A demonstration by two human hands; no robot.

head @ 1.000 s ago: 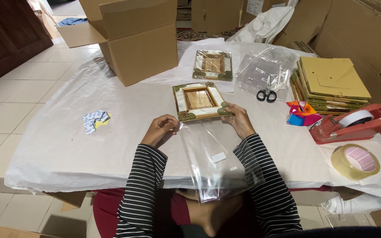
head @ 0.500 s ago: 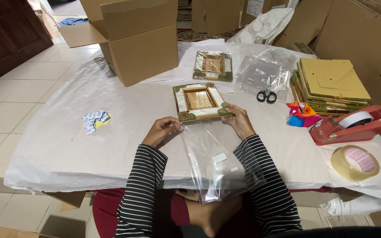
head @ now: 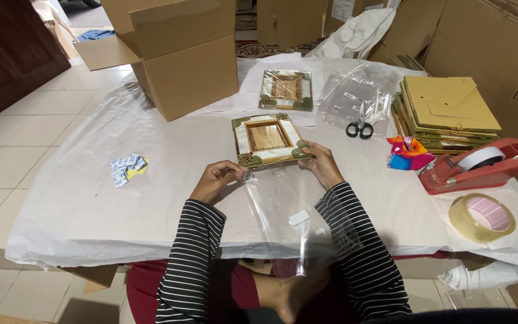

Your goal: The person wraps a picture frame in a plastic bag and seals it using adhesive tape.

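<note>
From the head camera, the small picture frame (head: 268, 139) lies flat on the white table cover (head: 91, 204), straight ahead of the person and just beyond both hands. It is nearly square, turned slightly, with its near edge running left to right across the mouth of the clear plastic bag (head: 295, 222). The bag stretches from that edge back toward the person's lap, so its long axis points toward the body and its opening faces the frame.

The left hand (head: 216, 180) is closed in a pinch on the bag's left corner, a little short of the frame. The right hand (head: 321, 165) grips the bag's right corner with its fingertips touching the frame's near right corner, so it is the nearer hand.

A second frame (head: 285, 89) lies further back. Scissors (head: 360, 128) and a red tape dispenser (head: 478, 165) sit to the right, and a cardboard box (head: 181, 57) stands back left.
</note>
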